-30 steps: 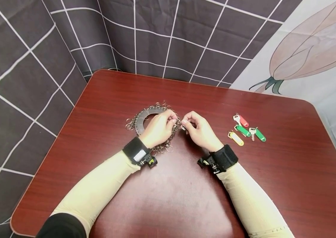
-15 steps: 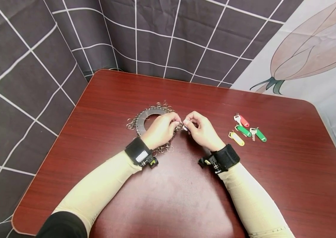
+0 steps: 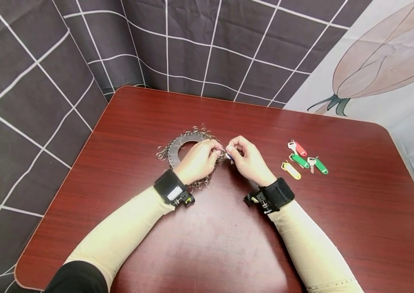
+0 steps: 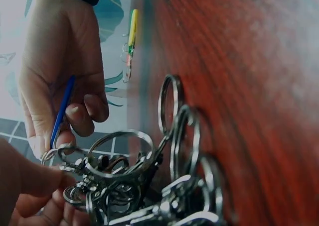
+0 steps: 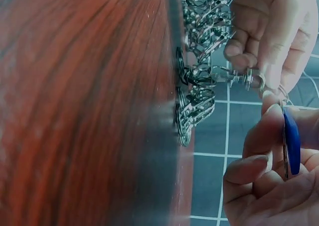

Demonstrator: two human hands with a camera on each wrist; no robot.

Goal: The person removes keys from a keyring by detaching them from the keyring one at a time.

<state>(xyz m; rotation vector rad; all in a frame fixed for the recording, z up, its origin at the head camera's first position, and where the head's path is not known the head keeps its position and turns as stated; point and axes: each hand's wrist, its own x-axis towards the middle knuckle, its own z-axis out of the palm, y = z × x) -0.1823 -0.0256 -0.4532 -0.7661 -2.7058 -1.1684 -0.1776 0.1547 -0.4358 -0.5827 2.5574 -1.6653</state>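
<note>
A flat grey metal hoop (image 3: 174,149), hung all round with small split rings and clasps, lies on the table under my left hand (image 3: 198,159). Thumb and fingers of that hand pinch one of its key rings (image 5: 261,80) at the hoop's right side. Just to the right, my right hand (image 3: 250,162) pinches a blue key tag (image 5: 293,141) with a thin metal key lying along it. A small ring at the tag's end meets the left fingertips. More split rings (image 4: 172,104) bunch up close below the hands in the left wrist view.
On the table (image 3: 360,211) to the right lie a red key tag (image 3: 300,149), a yellow key tag (image 3: 291,170) and two green key tags (image 3: 299,161), some with keys. Checked dark cloth (image 3: 192,49) hangs behind the table's far edge.
Both hands have shifted slightly right, drawing the pinched key ring out from the hoop. The right hand has turned a little, so blue of the tag now shows in the head view.
</note>
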